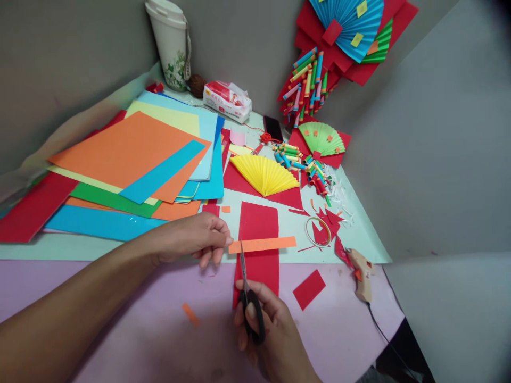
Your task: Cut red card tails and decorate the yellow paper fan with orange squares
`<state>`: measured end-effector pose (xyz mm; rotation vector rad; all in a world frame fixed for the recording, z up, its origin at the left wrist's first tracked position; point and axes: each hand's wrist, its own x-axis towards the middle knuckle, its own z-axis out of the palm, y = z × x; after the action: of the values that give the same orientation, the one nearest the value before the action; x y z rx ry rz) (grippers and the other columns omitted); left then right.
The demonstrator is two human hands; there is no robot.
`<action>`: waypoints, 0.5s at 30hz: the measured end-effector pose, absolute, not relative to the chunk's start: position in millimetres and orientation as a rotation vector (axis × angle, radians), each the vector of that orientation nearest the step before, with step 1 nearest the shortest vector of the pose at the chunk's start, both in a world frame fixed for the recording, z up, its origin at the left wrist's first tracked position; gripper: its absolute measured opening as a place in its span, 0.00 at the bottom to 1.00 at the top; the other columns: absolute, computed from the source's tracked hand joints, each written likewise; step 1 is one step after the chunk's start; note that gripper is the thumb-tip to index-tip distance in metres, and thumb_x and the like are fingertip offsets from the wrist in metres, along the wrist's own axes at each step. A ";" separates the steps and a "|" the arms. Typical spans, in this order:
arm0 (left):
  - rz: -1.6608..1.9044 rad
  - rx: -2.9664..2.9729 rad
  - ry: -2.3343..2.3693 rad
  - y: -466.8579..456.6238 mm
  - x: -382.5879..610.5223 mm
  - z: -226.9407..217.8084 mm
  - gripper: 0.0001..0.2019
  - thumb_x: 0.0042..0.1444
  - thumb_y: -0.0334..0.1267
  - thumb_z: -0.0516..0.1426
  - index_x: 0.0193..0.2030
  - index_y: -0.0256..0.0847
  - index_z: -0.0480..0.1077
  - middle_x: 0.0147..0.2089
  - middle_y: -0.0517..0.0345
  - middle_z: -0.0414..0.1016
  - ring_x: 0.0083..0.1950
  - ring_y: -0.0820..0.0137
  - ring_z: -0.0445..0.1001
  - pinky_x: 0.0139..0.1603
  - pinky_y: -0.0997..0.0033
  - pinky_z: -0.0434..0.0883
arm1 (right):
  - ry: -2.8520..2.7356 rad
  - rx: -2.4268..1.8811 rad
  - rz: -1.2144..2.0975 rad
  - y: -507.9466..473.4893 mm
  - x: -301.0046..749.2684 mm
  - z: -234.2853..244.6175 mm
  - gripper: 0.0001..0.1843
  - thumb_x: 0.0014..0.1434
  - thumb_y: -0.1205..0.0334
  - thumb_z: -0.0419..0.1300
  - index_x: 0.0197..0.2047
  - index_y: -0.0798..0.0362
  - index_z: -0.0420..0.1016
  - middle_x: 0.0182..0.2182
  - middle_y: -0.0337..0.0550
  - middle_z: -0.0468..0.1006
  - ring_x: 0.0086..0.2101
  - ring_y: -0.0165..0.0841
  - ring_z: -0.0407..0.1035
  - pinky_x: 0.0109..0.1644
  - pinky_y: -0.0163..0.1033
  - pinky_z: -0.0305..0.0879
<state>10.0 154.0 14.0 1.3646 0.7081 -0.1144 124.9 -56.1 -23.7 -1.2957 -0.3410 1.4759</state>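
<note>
My left hand (195,236) pinches the left end of a thin orange paper strip (265,244), holding it level above a red paper sheet (258,239). My right hand (267,330) grips black-handled scissors (249,295). Their blades point up and meet the strip close to my left fingers. A small orange offcut (190,314) lies on the pink surface (120,330) below my left wrist.
A stack of coloured paper sheets (131,165) covers the left of the table. A yellow paper fan (265,173), a green fan (321,139), rolled paper tubes (303,159), a tape ring (318,231) and a glue gun (361,271) lie to the right. A cup (171,42), tissue pack (227,100) and phone (273,127) stand at the back.
</note>
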 end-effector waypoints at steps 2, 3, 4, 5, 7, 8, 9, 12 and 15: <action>-0.118 1.366 0.712 154.0 10.1 14.6 0.11 0.55 0.46 0.57 0.29 0.42 0.65 0.22 0.60 0.78 0.17 0.74 0.67 0.21 0.73 0.54 | -0.334 -1.296 1.475 -56.1 125.0 -24.1 0.32 0.49 0.41 0.72 0.50 0.54 0.73 0.25 0.34 0.71 0.18 0.22 0.60 0.19 0.29 0.50; -0.120 1.366 0.714 154.0 10.1 14.9 0.11 0.55 0.46 0.57 0.29 0.42 0.65 0.22 0.60 0.78 0.17 0.74 0.67 0.21 0.73 0.54 | -0.332 -1.295 1.476 -56.2 125.1 -24.2 0.32 0.49 0.41 0.72 0.50 0.54 0.73 0.25 0.34 0.71 0.18 0.22 0.60 0.19 0.29 0.50; -0.122 1.366 0.717 154.0 10.0 15.1 0.11 0.55 0.45 0.57 0.29 0.42 0.65 0.22 0.60 0.78 0.17 0.74 0.67 0.21 0.73 0.54 | -0.330 -1.293 1.477 -56.2 125.2 -24.2 0.32 0.49 0.41 0.72 0.50 0.53 0.73 0.25 0.34 0.72 0.18 0.22 0.60 0.19 0.29 0.50; -0.122 1.366 0.717 154.1 9.9 15.2 0.10 0.55 0.45 0.57 0.29 0.42 0.65 0.22 0.59 0.78 0.17 0.74 0.67 0.21 0.73 0.53 | -0.328 -1.290 1.479 -56.1 125.2 -24.1 0.32 0.49 0.41 0.72 0.50 0.53 0.74 0.25 0.34 0.72 0.17 0.22 0.60 0.19 0.29 0.50; -0.122 1.369 0.715 154.3 9.6 14.8 0.10 0.55 0.45 0.57 0.29 0.42 0.65 0.22 0.58 0.78 0.17 0.74 0.67 0.21 0.73 0.53 | -0.323 -1.281 1.477 -55.9 125.0 -24.0 0.32 0.49 0.42 0.72 0.50 0.53 0.74 0.24 0.34 0.71 0.17 0.22 0.60 0.19 0.29 0.50; -0.122 1.370 0.712 154.4 9.5 14.4 0.10 0.55 0.45 0.57 0.29 0.42 0.65 0.22 0.58 0.79 0.17 0.74 0.67 0.21 0.73 0.53 | -0.319 -1.279 1.474 -55.9 124.8 -24.1 0.31 0.49 0.42 0.72 0.49 0.53 0.74 0.24 0.34 0.71 0.17 0.22 0.60 0.19 0.29 0.50; -0.124 1.372 0.709 154.5 9.5 13.8 0.10 0.56 0.45 0.57 0.29 0.41 0.65 0.22 0.57 0.79 0.17 0.75 0.67 0.21 0.73 0.52 | -0.317 -1.277 1.472 -55.9 124.7 -24.5 0.31 0.49 0.42 0.72 0.49 0.53 0.74 0.24 0.33 0.71 0.17 0.22 0.60 0.19 0.29 0.50; -0.130 1.374 0.706 154.7 9.6 12.4 0.11 0.57 0.45 0.57 0.30 0.41 0.65 0.22 0.57 0.79 0.18 0.75 0.67 0.21 0.73 0.52 | -0.321 -1.279 1.467 -56.6 124.5 -26.4 0.31 0.50 0.43 0.72 0.50 0.54 0.74 0.24 0.33 0.71 0.17 0.22 0.60 0.19 0.29 0.50; -0.134 1.375 0.707 155.0 9.8 12.0 0.11 0.57 0.45 0.56 0.30 0.41 0.65 0.23 0.58 0.79 0.18 0.75 0.67 0.22 0.73 0.53 | -0.329 -1.285 1.465 -57.3 124.9 -28.4 0.31 0.51 0.43 0.71 0.51 0.54 0.74 0.25 0.34 0.71 0.17 0.21 0.60 0.19 0.29 0.50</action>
<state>9.8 155.0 12.0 1.3748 0.7072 -0.1336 124.9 -57.3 -28.4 -1.2852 -0.3291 1.4651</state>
